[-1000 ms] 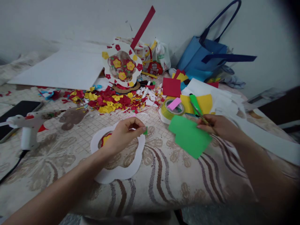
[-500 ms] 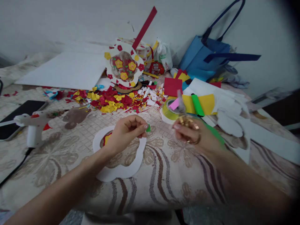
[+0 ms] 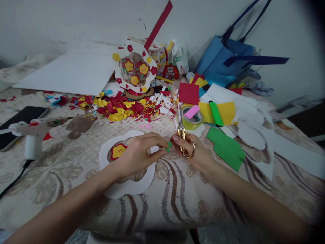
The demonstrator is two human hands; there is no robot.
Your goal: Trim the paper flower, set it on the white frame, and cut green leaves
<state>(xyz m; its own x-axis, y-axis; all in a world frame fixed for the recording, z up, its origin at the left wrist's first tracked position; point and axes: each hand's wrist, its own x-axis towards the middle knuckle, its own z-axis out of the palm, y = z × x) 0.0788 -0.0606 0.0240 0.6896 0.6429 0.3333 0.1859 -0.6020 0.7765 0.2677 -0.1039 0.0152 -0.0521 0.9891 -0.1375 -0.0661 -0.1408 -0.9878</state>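
Observation:
My left hand pinches a small green paper scrap between thumb and fingertips. My right hand meets it from the right, fingers through the gold handles of small scissors whose blades point up and away. Both hands hover over a white flower-shaped frame lying flat on the patterned cloth, with a yellow and red paper flower inside it. A larger green paper sheet lies just right of my right hand.
A glue gun and a dark phone sit at the left. Red and yellow paper scraps litter the middle, behind them a decorated upright frame. A tape roll, green marker, coloured sheets and a blue bag crowd the right.
My right hand left the green sheet, picked up the scissors and swung left to meet my left hand. The left hand stayed over the white frame, still pinching the green scrap.

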